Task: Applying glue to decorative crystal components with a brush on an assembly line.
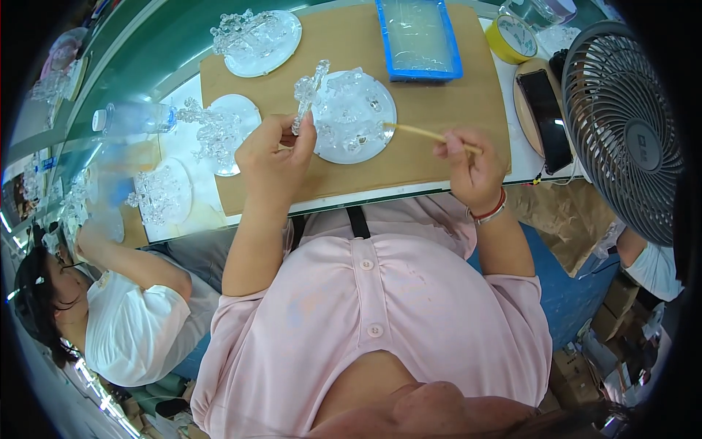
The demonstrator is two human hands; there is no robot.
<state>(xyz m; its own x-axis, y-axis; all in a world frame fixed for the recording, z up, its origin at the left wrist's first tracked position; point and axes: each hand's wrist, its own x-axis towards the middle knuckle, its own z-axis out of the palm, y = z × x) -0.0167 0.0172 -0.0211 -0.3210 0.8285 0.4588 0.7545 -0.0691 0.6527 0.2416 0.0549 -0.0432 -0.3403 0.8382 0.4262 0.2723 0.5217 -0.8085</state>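
Far left, a co-worker in a white top [135,329] sat at the table [191,94]. Next, a clear bottle [139,118] lay on its side near a small white plate [183,192] of clear pieces. Two more loaded plates followed, one lower [251,111], one upper [287,42]. Left hand [278,155] pinched a clear knobbly piece [308,91], tilted, at the left rim of the middle white plate [387,102], which held more clear pieces. Blue tray [425,75] sat above right. Right hand [474,167] gripped a thin yellowish stick [420,132], tip at that plate's right edge; contact unclear. Then yellow tape roll [512,40], dark phone [548,121], black fan [629,139].
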